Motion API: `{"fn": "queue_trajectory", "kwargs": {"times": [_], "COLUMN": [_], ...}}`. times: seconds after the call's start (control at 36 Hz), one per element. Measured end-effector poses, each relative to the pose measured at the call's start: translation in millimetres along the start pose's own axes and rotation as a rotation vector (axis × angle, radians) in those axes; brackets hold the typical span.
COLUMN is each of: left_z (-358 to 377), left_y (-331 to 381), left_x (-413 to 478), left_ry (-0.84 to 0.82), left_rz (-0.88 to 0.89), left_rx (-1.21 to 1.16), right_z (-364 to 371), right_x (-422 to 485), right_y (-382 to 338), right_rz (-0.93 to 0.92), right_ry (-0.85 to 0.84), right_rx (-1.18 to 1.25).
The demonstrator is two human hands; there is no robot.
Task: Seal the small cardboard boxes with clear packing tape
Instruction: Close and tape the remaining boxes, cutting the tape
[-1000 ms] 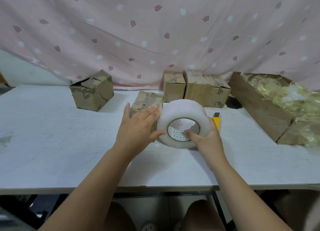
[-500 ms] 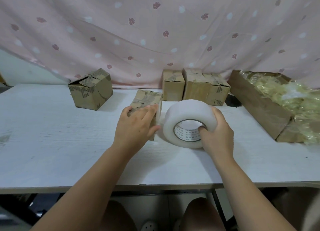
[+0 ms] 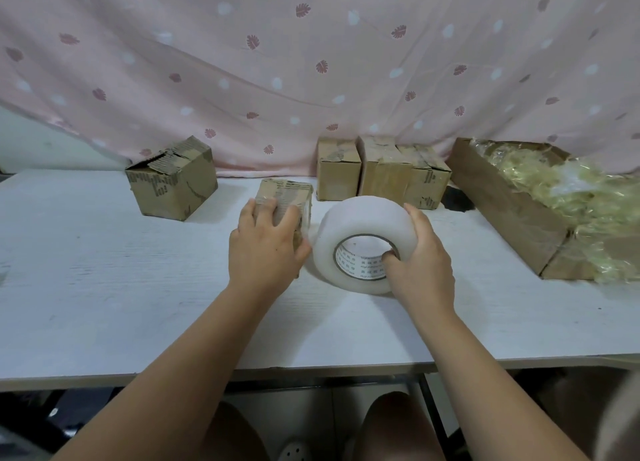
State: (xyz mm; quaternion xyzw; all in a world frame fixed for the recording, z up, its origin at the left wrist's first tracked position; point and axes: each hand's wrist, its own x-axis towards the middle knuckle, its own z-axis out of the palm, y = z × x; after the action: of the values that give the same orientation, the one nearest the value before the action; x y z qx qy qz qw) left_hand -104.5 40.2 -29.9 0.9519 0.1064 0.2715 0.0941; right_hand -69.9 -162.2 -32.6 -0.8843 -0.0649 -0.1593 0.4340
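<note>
Left hand point(image 3: 266, 252) clasps box point(image 3: 287, 197); right hand point(image 3: 420, 266), at its 3 o'clock, grips tape roll point(image 3: 349, 228); box may slide, wrinkling tape.

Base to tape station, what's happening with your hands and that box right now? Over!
Left hand holding small box. Right hand gripping tape roll, thumb in the core. Roll beside box, nothing between them.

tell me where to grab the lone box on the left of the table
Probably take the lone box by its two opposite side walls, coming down from above. Its top flaps look torn and lifted, so they offer a poor hold; the walls look flat and upright. It stands apart from the other boxes, so both sides are free.
</note>
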Motion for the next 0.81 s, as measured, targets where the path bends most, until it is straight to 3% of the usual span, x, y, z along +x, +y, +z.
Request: {"fn": "queue_trajectory", "kwargs": {"times": [0.14,0.31,0.5,0.58,0.81], "left_z": [-1.9,-6.0,-15.4,-18.2,-5.8], "left_y": [6.5,11.9,7.7,8.4,5.4], "left_x": [2.8,0.1,-4.0,-6.7,-16.0], "left_ry": [0.006,-0.007,0.082,0.137,0.137], "left_rz": [-0.062,-0.153,-0.232,-0.311,-0.524], "left_rx": [-0.138,-0.277,-0.487,-0.636,-0.955], "right_z": [3.3,8.2,8.5,9.6,47.7], "right_x": [-10.3,-11.2,1.1,9.7,-7.3], "right_y": [8.5,10.6,-16.6,-35.0,-62.0], "right_rz": [-0.004,0.119,-0.023,-0.016,0.427], "right_ry": [0.016,0.048,0.135,0.091,-0.242], "right_rx": [0.161,0.375,0.513,0.627,1.185]}}
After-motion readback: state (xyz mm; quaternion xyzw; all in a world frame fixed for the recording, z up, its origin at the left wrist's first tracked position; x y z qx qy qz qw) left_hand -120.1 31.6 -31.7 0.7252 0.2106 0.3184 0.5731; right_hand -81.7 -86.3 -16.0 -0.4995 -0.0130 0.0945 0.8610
